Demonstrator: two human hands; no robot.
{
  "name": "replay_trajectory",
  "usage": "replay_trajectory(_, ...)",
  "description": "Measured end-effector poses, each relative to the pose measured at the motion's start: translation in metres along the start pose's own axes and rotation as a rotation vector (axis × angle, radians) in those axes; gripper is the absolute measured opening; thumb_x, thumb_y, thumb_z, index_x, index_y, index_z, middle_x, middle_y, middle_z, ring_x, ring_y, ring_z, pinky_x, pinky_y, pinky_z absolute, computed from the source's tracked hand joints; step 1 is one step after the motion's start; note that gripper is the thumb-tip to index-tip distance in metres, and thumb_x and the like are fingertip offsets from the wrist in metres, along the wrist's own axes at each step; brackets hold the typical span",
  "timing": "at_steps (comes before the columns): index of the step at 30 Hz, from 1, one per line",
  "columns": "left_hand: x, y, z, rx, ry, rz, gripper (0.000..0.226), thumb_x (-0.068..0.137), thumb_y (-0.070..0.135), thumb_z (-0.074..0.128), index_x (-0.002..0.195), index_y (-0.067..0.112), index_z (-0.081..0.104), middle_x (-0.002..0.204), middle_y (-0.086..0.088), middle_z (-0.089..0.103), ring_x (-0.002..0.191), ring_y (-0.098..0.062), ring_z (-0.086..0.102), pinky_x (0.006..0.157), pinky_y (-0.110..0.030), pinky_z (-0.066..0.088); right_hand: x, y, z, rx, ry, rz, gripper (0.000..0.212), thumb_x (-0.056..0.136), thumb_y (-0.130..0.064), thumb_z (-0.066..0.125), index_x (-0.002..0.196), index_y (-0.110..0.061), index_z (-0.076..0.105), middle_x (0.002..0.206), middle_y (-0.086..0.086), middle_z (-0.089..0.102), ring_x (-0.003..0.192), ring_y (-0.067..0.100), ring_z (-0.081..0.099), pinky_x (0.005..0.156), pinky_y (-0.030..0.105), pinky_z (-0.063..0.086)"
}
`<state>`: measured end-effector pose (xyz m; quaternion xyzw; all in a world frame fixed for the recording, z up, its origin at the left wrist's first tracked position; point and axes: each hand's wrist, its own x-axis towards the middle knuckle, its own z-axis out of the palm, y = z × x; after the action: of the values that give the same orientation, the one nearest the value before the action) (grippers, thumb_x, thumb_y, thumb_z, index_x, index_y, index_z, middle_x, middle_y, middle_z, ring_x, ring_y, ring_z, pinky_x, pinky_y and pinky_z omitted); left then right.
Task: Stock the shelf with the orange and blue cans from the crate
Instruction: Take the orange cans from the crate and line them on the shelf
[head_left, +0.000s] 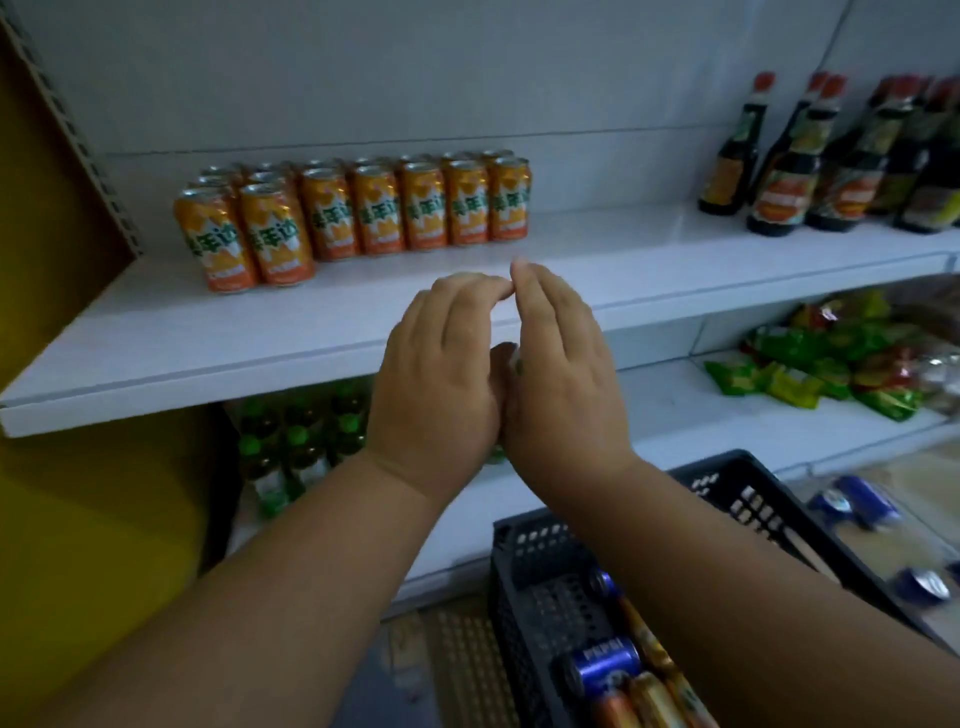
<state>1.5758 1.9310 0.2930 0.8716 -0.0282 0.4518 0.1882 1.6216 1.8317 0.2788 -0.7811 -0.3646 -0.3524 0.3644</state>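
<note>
Orange cans stand in rows at the back left of the white shelf. My left hand and my right hand are raised side by side in front of the shelf edge, backs toward me and fingertips touching. They are cupped round a can of which only a sliver shows between them. Below my right forearm is the black crate, holding a blue Pepsi can and orange cans.
Dark sauce bottles fill the shelf's right end. On the lower shelf are green bottles at left and green snack packets at right. Loose blue cans lie right of the crate. A yellow panel borders the left.
</note>
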Motion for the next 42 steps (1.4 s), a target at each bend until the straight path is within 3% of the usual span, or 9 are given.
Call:
replay_trajectory(4, -0.035, 0.060, 0.046, -0.099, -0.044, 0.079, 0.039, 0.082, -0.006, 0.072, 0.120, -0.003, 0.062, 0.117, -0.019, 0.064, 0.109, -0.032, 0.059, 0.099, -0.045, 0.048, -0.058, 0.042, -0.057, -0.095, -0.026, 0.110, 0.064, 0.084, 0.003, 0.072, 0.141, 0.007, 0.045, 0.141, 0.024, 0.052, 0.132, 0.038, 0.051, 0.109, 0.051, 0.042)
replay_trajectory(7, -0.060, 0.096, 0.078, -0.152, -0.115, 0.086, 0.037, 0.083, -0.005, 0.073, 0.119, -0.004, 0.063, 0.115, -0.020, 0.064, 0.108, -0.034, 0.060, 0.098, -0.042, 0.047, -0.100, 0.067, -0.087, -0.125, -0.030, 0.210, 0.058, 0.086, 0.002, 0.067, 0.140, 0.009, 0.046, 0.139, 0.026, 0.053, 0.129, 0.040, 0.052, 0.109, 0.049, 0.042)
replay_trajectory(13, -0.138, 0.127, 0.134, -0.198, -0.437, -0.083, 0.035, 0.088, 0.001, 0.066, 0.122, -0.001, 0.061, 0.119, -0.020, 0.063, 0.108, -0.035, 0.060, 0.098, -0.043, 0.046, -0.192, 0.102, -0.104, -0.144, -0.239, 0.418, 0.063, 0.084, 0.002, 0.072, 0.140, 0.010, 0.046, 0.140, 0.027, 0.053, 0.131, 0.040, 0.050, 0.113, 0.045, 0.037)
replay_trajectory(21, -0.192, 0.119, 0.215, -0.159, -0.691, -0.124, 0.037, 0.092, 0.007, 0.062, 0.129, 0.001, 0.056, 0.126, -0.018, 0.058, 0.115, -0.033, 0.056, 0.102, -0.045, 0.045, -0.259, 0.161, -0.085, -0.158, -0.426, 0.653, 0.066, 0.090, -0.005, 0.067, 0.149, 0.001, 0.038, 0.146, 0.020, 0.048, 0.136, 0.031, 0.044, 0.115, 0.030, 0.023)
replay_trajectory(27, -0.230, 0.093, 0.275, -0.140, -0.881, -0.307, 0.047, 0.092, 0.013, 0.063, 0.138, 0.012, 0.050, 0.132, -0.009, 0.054, 0.122, -0.027, 0.050, 0.102, -0.038, 0.040, -0.291, 0.217, -0.047, -0.108, -0.752, 0.782, 0.071, 0.096, -0.017, 0.059, 0.157, -0.007, 0.022, 0.150, 0.010, 0.040, 0.138, 0.026, 0.038, 0.113, 0.040, 0.035)
replay_trajectory(33, -0.257, 0.055, 0.327, -0.093, -1.038, -0.426, 0.056, 0.085, 0.014, 0.070, 0.137, 0.017, 0.049, 0.131, -0.008, 0.054, 0.122, -0.029, 0.049, 0.100, -0.040, 0.040, -0.316, 0.262, 0.004, -0.097, -0.991, 0.924, 0.064, 0.089, -0.023, 0.062, 0.147, -0.018, 0.038, 0.136, 0.009, 0.047, 0.124, 0.029, 0.048, 0.102, 0.042, 0.045)
replay_trajectory(37, -0.282, 0.033, 0.365, -0.122, -1.199, -0.788, 0.047, 0.085, 0.021, 0.073, 0.128, 0.019, 0.053, 0.123, -0.008, 0.058, 0.115, -0.029, 0.057, 0.099, -0.041, 0.047, -0.332, 0.303, 0.037, -0.083, -1.210, 1.118, 0.065, 0.088, -0.028, 0.066, 0.146, -0.017, 0.039, 0.139, 0.015, 0.045, 0.125, 0.036, 0.050, 0.101, 0.043, 0.046)
replay_trajectory(40, -0.299, 0.027, 0.385, -0.253, -1.190, -1.203, 0.036, 0.090, 0.023, 0.070, 0.122, 0.016, 0.055, 0.102, -0.001, 0.059, 0.106, -0.028, 0.062, 0.097, -0.040, 0.050, -0.347, 0.330, 0.055, -0.145, -1.259, 1.243, 0.070, 0.087, -0.034, 0.069, 0.146, -0.012, 0.038, 0.142, 0.016, 0.045, 0.129, 0.036, 0.049, 0.105, 0.044, 0.044)
replay_trajectory(42, -0.308, 0.023, 0.394, -0.336, -1.134, -1.452, 0.038, 0.092, 0.025, 0.067, 0.127, 0.017, 0.055, 0.110, -0.004, 0.064, 0.106, -0.027, 0.064, 0.097, -0.042, 0.052, -0.359, 0.333, 0.064, -0.189, -1.292, 1.270, 0.068, 0.090, -0.036, 0.067, 0.145, -0.009, 0.037, 0.144, 0.017, 0.043, 0.131, 0.036, 0.046, 0.108, 0.045, 0.042)
